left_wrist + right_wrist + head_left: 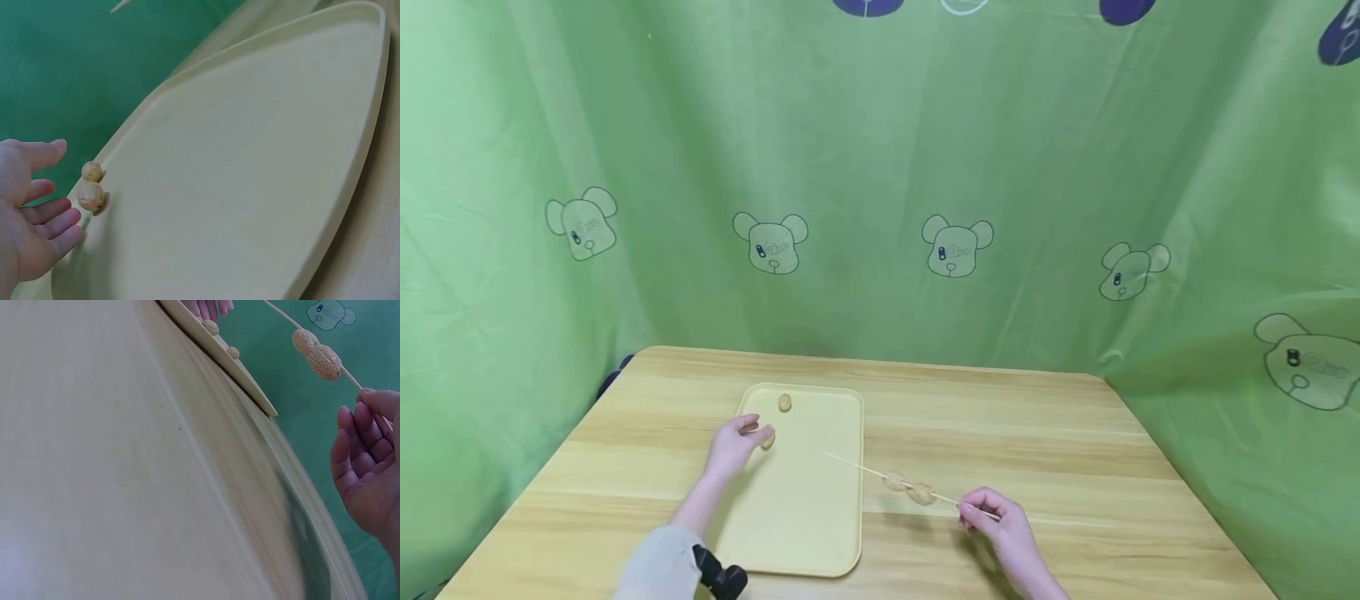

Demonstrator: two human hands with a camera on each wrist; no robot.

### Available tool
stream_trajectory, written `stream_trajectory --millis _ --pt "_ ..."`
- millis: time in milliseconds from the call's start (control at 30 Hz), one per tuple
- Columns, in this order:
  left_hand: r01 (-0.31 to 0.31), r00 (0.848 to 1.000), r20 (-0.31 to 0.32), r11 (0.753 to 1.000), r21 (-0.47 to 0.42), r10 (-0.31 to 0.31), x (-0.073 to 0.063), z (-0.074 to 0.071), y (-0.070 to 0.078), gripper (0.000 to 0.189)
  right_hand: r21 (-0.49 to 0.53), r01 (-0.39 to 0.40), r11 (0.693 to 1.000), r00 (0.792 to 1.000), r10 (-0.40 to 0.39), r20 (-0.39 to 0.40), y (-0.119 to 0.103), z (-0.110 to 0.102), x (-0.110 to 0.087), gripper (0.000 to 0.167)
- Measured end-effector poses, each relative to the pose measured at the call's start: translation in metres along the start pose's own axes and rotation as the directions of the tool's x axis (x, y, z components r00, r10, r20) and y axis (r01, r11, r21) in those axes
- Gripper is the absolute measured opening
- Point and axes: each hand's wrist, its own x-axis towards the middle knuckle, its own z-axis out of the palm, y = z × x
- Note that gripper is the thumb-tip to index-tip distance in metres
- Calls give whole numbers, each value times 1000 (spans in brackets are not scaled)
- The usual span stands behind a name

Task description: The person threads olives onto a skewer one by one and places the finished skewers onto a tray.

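My right hand pinches a thin wooden skewer near one end, holding it above the table. Two tan, wrinkled balls are threaded on the skewer side by side. A pale yellow tray lies left of it, and the skewer's far tip overlaps the tray in the head view. My left hand reaches over the tray's left edge, thumb and fingers spread apart. Close to those fingers sits one loose tan ball, partly covered by the thumb in the head view. Another loose ball rests farther back on the tray.
The wooden table extends on both sides of the tray. Behind it and along both sides hangs a green curtain with printed bear heads. A black wrist device sits by the left sleeve, over the tray's front left corner.
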Motion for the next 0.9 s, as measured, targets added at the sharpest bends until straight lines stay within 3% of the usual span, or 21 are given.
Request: stream_trajectory --millis 500,900 --pt "-10 998 -68 997 74 15 6 17 -5 46 -6 6 1000 1000 -6 -2 1 -4 -2 22" --pt "-55 996 -65 979 196 69 13 21 -10 39 -22 -6 1000 1000 6 -14 2 -2 -3 21"
